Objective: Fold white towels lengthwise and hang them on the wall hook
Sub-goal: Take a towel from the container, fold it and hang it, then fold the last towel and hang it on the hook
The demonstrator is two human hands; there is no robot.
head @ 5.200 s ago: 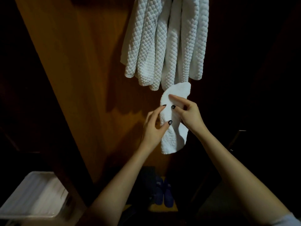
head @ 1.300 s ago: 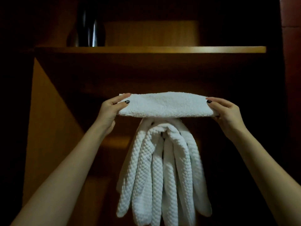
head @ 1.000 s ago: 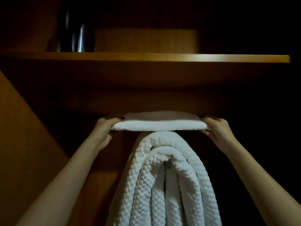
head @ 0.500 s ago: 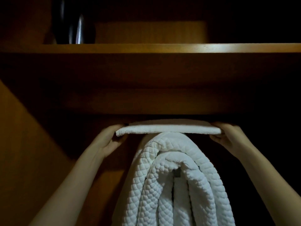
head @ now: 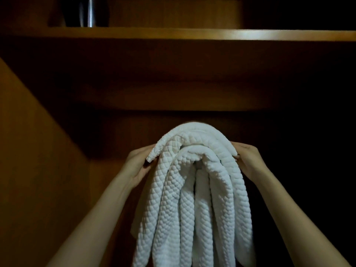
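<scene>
- A person's left hand (head: 137,164) and right hand (head: 249,160) each grasp one end of a folded towel (head: 194,132), the fingers (head: 240,150) curled round the cloth. The grip at both ends looks meant to keep the lengthwise fold from springing open.
- The folded towel lies arched over the crown of the quilted towels (head: 192,212), which hang from the wall hook (head: 199,165). Its ends are drawn down on either side so that its own weight will seat it there.
- The hands sit level with each other, left and right of the bundle, likely to keep the towel centred and stop it sliding off one side.
- The hook is only a dim shape between the quilted folds. Whether the top towel bears on it or only on the cloth below cannot be told.
- By count: two hands, one smooth folded towel and one hook.
- The quilted bundle shows several hanging loops, though in this gloom the number of towels in it is unclear.
- Above are one wooden shelf (head: 192,34) and one dark vessel (head: 86,12) standing on it.
</scene>
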